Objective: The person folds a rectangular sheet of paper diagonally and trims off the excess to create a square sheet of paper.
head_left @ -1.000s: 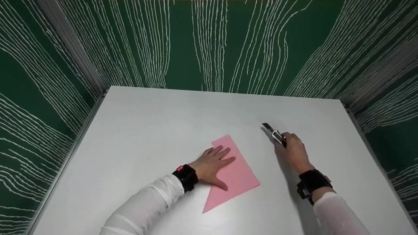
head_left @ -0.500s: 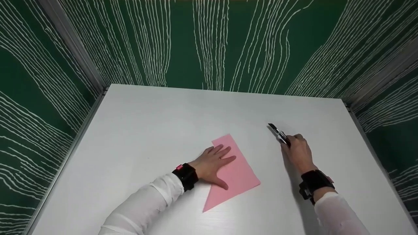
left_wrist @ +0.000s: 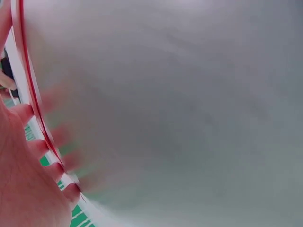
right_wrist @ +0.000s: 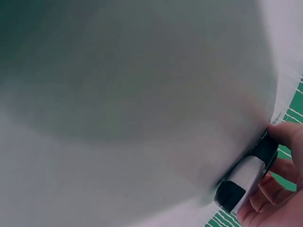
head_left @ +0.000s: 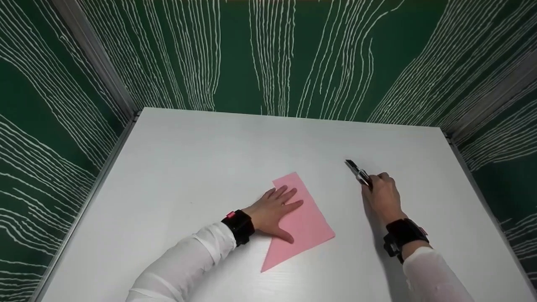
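Note:
A pink sheet of paper (head_left: 308,222) with an uneven, pointed outline lies on the white table. My left hand (head_left: 272,213) rests flat on its left part with the fingers spread. In the left wrist view the paper (left_wrist: 32,80) appears edge-on as a thin red line under the fingers. To the right of the paper, my right hand (head_left: 385,199) holds a utility knife (head_left: 358,173) by its rear end, low over the table. Its dark blade points away to the upper left. The right wrist view has the knife handle (right_wrist: 246,176) between thumb and fingers.
The white table (head_left: 201,147) runs back to green walls (head_left: 235,54) with wavy white lines. Grey metal posts (head_left: 98,54) stand at the back corners. Both wrists carry black camera bands (head_left: 238,227).
My right hand has shifted slightly right with the utility knife, which sits nearer the table, then almost stops. The left hand and the pink paper stay in place.

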Demonstrator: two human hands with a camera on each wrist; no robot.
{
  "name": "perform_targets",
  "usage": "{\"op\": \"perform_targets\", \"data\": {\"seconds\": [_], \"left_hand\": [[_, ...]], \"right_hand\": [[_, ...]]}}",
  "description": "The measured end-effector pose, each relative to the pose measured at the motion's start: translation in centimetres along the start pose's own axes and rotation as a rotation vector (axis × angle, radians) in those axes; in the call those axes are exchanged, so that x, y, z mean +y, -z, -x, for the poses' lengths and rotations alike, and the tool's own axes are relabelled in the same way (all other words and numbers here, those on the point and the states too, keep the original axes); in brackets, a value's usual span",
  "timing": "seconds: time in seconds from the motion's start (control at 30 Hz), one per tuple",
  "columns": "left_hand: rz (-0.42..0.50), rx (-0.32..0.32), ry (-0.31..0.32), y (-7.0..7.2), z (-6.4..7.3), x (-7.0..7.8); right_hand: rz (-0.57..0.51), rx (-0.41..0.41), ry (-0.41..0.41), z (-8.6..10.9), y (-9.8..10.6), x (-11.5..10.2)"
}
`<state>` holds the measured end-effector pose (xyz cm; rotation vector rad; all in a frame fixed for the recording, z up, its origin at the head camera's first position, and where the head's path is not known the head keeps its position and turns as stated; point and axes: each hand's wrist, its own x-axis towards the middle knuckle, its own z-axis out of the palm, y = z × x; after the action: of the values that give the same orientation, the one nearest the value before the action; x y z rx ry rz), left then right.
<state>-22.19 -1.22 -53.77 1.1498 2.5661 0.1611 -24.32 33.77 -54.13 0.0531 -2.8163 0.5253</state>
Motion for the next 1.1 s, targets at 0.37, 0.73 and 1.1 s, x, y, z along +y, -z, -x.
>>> {"op": "perform_targets", "data": {"seconds": [0.37,0.73,1.1], "left_hand": [[0.007,0.014,-0.022,0.2,0.5,0.4],[-0.031,0.087,-0.081,0.6,0.9,0.9],[-0.062,0.208,-0.095,1.0,2.0,2.0]], "right_hand": [[0.076,0.023,0.016,-0.2,0.2,-0.5],[-0.057,0.112,0.225,-0.1,-0.6,-4.5],[-0.23,-0.255,0.388,2.5,-1.0,-9.6]]}}
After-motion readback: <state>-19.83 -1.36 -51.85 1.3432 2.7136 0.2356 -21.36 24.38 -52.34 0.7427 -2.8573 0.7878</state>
